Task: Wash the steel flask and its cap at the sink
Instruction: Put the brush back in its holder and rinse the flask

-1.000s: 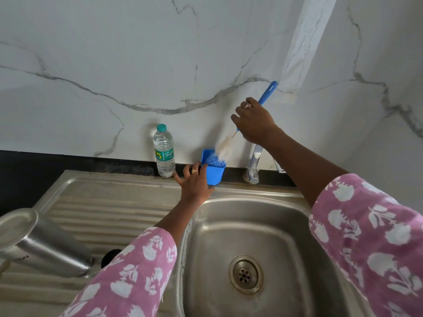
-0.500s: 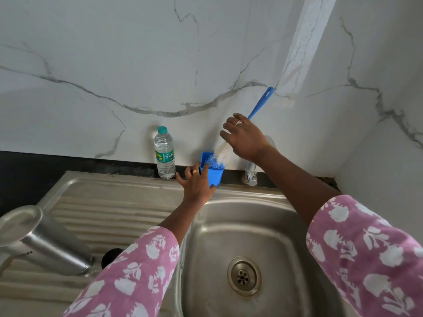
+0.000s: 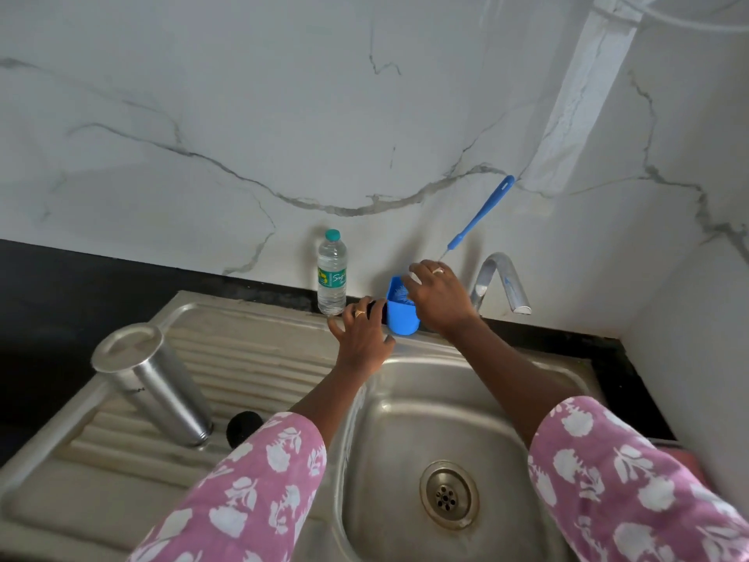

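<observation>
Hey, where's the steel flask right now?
In the head view, the cylindrical steel flask stands on the ribbed drainboard at the left, beside a small black round object, left of the sink basin.

Soft, even light in a wide-angle view, bright above and dark at the left.
The marble wall [image 3: 283, 115] is bright, with a paler band at upper right. The sink [image 3: 446, 354] and flask [image 3: 162, 383] carry a dull sheen, without hard glare. Shadows are faint and soft-edged. Straight lines bow toward the edges, and the sleeves [image 3: 251, 500] at the bottom are slightly blurred.
</observation>
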